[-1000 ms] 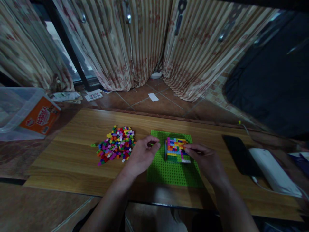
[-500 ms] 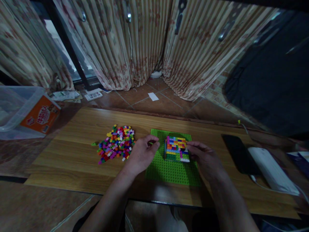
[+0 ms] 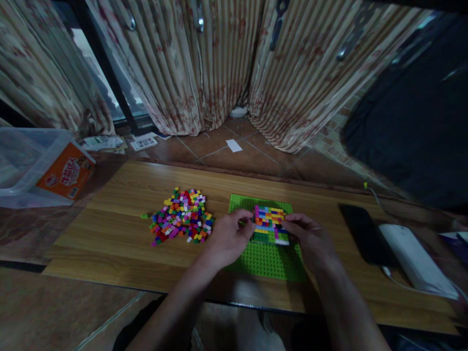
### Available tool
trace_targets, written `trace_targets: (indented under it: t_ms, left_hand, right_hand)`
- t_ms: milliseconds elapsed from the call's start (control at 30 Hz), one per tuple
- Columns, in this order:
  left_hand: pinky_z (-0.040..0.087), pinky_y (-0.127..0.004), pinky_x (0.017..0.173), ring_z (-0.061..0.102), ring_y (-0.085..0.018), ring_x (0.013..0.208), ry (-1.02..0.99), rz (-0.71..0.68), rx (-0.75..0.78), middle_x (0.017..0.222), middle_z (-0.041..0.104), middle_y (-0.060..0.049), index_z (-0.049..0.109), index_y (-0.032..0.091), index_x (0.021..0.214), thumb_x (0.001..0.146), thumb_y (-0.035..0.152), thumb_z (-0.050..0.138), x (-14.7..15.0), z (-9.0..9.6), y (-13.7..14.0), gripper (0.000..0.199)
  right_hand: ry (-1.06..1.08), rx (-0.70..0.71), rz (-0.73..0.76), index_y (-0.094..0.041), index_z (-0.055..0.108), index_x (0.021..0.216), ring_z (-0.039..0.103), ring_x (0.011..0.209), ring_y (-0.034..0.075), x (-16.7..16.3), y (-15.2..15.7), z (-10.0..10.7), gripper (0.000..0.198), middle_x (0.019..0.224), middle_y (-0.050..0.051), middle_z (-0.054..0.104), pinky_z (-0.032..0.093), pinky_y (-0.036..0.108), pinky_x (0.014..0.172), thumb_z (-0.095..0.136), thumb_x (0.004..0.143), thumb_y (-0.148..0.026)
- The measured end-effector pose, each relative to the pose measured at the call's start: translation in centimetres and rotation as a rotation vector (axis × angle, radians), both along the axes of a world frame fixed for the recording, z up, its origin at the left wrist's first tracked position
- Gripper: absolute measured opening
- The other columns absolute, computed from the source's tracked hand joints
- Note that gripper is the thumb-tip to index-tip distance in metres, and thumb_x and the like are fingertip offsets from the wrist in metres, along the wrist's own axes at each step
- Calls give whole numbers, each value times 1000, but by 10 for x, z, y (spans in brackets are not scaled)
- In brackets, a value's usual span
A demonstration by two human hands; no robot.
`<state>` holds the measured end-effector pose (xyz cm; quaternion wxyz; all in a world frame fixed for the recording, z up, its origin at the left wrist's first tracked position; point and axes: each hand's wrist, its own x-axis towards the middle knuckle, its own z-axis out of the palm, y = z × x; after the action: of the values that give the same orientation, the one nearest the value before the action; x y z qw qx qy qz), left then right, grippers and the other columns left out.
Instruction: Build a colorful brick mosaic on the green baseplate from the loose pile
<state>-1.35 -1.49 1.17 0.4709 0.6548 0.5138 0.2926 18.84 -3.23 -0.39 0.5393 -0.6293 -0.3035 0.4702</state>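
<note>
A low block of many-coloured toy bricks sits on the green studded baseplate. At its left edge is my left hand, thumb and forefinger drawn together; anything between their tips is too small to make out. My right hand grips the block's right edge, its fingertips against the bricks and the other fingers curled. To the left of my left hand lies a heap of loose toy bricks in mixed colours.
A wooden table carries everything. On its right lie a black phone and a white box-shaped device with a cable. A clear plastic bin with an orange label stands at left. Striped curtains hang beyond the table.
My left hand has moved right, from beside the brick block to its left edge, uncovering more of the loose heap. My right hand stays at the right edge. The view has shifted slightly.
</note>
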Motion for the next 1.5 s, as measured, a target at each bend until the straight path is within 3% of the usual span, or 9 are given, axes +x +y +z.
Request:
trace_targets:
  t_ms: [133,600,800,967,1033,1100,1200,1267,1500]
  left_hand:
    - [48,-27,63,63,-16,73,32,-21,-6,93,72,-5,67,18,116,85,28,55,5,-2,-3,34]
    - [51,-28,64,66,-17,71,45,-6,46,93,74,-6,69,18,113,85,26,56,3,-1,-4,31]
    - [51,-27,71,67,-17,75,153,169,174,88,74,-7,71,14,103,86,20,52,-40,1,14,26]
    - [51,-29,79,69,-19,87,233,442,225,95,75,-8,72,15,99,86,20,53,-86,4,26,24]
    - [51,-28,78,69,-19,86,239,483,205,94,76,-8,72,14,99,86,19,52,-95,6,26,24]
    - [51,-28,76,69,-19,85,237,484,196,93,76,-8,72,15,99,86,18,51,-98,6,25,25]
    - [51,-27,77,68,-19,87,239,483,200,96,76,-8,73,16,99,85,18,52,-98,5,23,25]
    - [51,-27,77,68,-19,88,235,494,203,97,76,-8,73,17,100,85,18,54,-98,4,23,25]
    - [50,-27,73,68,-19,82,189,502,183,94,75,-8,72,15,104,86,18,53,-106,9,21,26]
  right_hand:
    - [-2,-2,-4,-20,69,68,52,57,9,0,0,-1,32,65,-3,66,37,21,52,89,47,-34]
    - [-17,9,-26,-19,69,67,51,55,10,-1,1,-1,31,64,-2,64,38,23,50,88,48,-34]
    - [-34,136,-204,-20,69,71,46,54,8,6,-1,2,25,65,-4,60,36,22,50,84,56,-34]
    - [-341,243,-270,-21,70,80,56,67,14,-13,-9,8,21,77,0,64,45,28,62,78,69,-37]
    - [-474,324,-237,-22,69,82,60,73,18,-30,-16,10,19,80,2,67,48,32,69,74,75,-39]
    - [-603,405,-98,-24,69,81,63,76,19,-51,-24,13,14,82,3,68,49,33,73,69,81,-38]
    - [-737,551,273,-27,69,85,66,79,19,-85,-33,12,10,85,3,70,50,32,74,61,87,-30]
    - [-755,573,409,-27,68,92,66,81,19,-105,-32,8,14,87,3,70,51,32,75,54,91,-26]
    - [-958,414,437,-17,65,108,64,92,25,-147,3,-8,26,101,11,67,50,37,80,51,92,-31]
